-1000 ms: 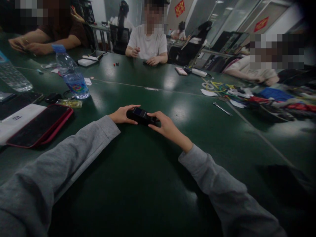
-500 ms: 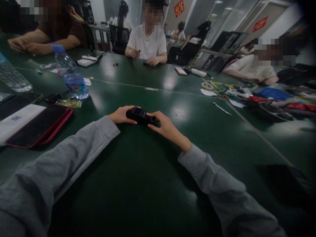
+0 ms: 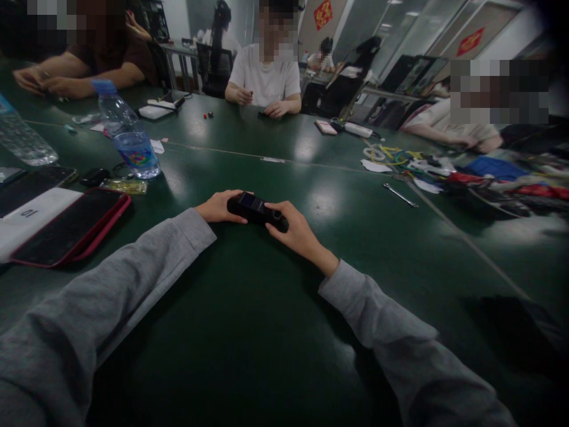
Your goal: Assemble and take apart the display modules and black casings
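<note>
A black handheld device with a small screen lies low over the green table, long side running left to right and slightly down. My left hand grips its left end, thumb on the near side and fingers behind. Around its right part closes my right hand, with the thumb at the near edge and the index finger across the top. A dark round knob or recess shows near the device's right end, beside that index finger. Whether the device touches the table I cannot tell.
Left stand a water bottle, phones and a white box. A wrench lies to the right, before a heap of cables. Several people sit around the green table; one opposite has hands on it.
My right hand has shifted slightly on the device, and more of its right end shows. My left hand stays in place.
</note>
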Motion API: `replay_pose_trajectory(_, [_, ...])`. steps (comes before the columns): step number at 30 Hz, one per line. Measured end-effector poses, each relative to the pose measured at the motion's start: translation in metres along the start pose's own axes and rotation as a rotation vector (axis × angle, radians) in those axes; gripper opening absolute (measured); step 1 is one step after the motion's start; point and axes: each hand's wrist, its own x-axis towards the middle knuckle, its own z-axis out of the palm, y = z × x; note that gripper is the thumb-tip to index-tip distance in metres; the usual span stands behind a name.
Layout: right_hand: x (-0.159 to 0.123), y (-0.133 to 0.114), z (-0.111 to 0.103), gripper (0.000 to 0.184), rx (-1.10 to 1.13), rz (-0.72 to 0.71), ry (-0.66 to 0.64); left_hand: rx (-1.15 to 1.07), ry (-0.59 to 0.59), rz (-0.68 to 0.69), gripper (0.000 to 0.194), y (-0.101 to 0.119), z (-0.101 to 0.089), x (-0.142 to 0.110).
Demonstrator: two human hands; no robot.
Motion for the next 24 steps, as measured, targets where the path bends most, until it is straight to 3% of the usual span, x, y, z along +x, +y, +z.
replay_pose_trajectory(19, [0.004,-0.005,-0.006,0.046,0.037,-0.016,0.077,-0.022,0.021,-0.077,0.079,-0.005,0.002,0.0])
replay_pose_trajectory(24, [0.008,-0.007,-0.01,0.045,0.078,-0.041,0.122,-0.1,0.06,-0.036,0.078,-0.012,0.006,0.001])
